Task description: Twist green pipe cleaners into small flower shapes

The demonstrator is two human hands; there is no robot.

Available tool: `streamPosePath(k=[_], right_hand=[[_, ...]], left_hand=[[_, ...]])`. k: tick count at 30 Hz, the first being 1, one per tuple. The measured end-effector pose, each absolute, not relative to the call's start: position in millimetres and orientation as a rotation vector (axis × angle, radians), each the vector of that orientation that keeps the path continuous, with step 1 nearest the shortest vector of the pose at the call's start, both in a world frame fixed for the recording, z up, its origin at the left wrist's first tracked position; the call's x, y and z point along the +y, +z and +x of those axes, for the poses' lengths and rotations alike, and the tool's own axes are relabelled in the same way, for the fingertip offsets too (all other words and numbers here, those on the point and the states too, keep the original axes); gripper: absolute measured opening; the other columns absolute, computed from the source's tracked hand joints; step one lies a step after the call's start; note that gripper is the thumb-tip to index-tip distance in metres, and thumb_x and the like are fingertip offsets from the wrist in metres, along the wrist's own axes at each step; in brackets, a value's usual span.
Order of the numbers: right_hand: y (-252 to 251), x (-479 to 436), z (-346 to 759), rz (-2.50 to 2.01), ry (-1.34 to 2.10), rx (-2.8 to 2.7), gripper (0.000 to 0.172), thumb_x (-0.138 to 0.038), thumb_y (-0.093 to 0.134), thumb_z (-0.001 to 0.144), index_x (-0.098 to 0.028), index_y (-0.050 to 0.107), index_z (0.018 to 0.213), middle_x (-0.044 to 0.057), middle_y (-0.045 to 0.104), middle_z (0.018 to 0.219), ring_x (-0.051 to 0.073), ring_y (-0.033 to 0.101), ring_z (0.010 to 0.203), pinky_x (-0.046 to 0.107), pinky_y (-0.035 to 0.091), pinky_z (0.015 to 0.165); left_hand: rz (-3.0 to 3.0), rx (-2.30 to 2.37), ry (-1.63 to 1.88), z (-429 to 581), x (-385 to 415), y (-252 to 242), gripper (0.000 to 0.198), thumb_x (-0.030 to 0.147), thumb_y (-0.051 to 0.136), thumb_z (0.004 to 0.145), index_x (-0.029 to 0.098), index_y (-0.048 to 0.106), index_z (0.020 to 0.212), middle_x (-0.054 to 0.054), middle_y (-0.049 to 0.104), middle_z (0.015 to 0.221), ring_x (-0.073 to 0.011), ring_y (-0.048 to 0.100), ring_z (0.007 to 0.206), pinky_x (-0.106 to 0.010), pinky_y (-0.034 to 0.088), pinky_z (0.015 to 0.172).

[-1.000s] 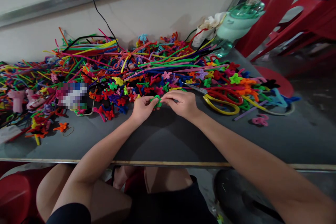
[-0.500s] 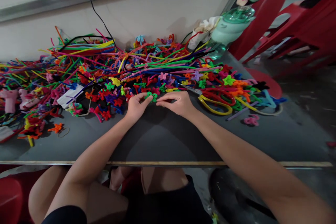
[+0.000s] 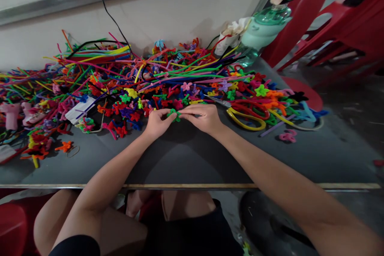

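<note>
A small green pipe-cleaner flower (image 3: pixel 174 115) is pinched between thumb and fingers of my left hand (image 3: pixel 158 122). From the other side my right hand (image 3: pixel 203 116) closes its thumb and fingertips on the flower's right edge. Both hands hover just above the dark table top (image 3: pixel 186 160). Scissors (image 3: pixel 246 116) with red and yellow handles lie right of my right hand. A pink pipe-cleaner flower (image 3: pixel 288 136) rests farther right. Red and blue finished pieces (image 3: pixel 121 130) lie left of my left hand.
A long heap of coloured pipe cleaners (image 3: pixel 180 74) runs along the wall. At the back right stands a mint-green bottle (image 3: pixel 259 34) beside a white cup (image 3: pixel 225 43) of crumpled paper. Red plastic chairs (image 3: pixel 345 36) stand beyond. A black cable (image 3: pixel 106 10) hangs down the wall.
My right fingertips have come left onto the green flower, where a small gap showed before. The flower has turned and sits slightly lower. My left hand keeps hold of it.
</note>
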State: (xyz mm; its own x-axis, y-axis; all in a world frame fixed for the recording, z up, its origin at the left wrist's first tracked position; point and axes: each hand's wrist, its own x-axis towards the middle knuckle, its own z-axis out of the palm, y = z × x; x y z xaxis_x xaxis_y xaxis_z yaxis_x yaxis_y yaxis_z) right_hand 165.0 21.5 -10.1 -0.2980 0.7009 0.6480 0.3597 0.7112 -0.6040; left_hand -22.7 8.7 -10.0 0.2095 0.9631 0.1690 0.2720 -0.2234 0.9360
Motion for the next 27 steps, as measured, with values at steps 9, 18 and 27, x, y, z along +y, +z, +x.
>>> streamPosePath(k=[9,18,27], right_hand=[[-14.6,22.4,163.6,-0.718,0.415,-1.917,0.009,-0.026,0.069,0.082,-0.026,0.077,0.086,0.001,0.076,0.081,0.015,0.071,0.071,0.027,0.058,0.064],[-11.9,19.8,162.1,-0.770,0.420,-1.929,0.007,-0.024,0.070,0.081,-0.024,0.076,0.078,0.002,0.076,0.078,0.016,0.072,0.070,0.027,0.058,0.064],[-9.7,18.9,162.9,-0.793,0.441,-1.939,0.010,-0.022,0.068,0.082,-0.024,0.075,0.075,0.001,0.075,0.077,0.016,0.071,0.069,0.027,0.057,0.064]], left_hand=[[1.813,1.200,0.884,-29.2,13.8,-6.9,0.025,0.033,0.057,0.080,0.014,0.070,0.071,-0.002,0.067,0.066,-0.0089,0.051,0.055,-0.021,0.038,0.055],[1.838,1.229,0.874,-29.0,13.7,-9.1,0.026,0.033,0.057,0.080,0.014,0.070,0.070,-0.001,0.065,0.062,-0.0074,0.046,0.052,-0.021,0.034,0.052],[1.773,1.197,0.891,-27.5,11.3,-8.9,0.028,0.035,0.057,0.081,0.014,0.069,0.068,0.000,0.061,0.058,-0.0075,0.045,0.051,-0.021,0.034,0.052]])
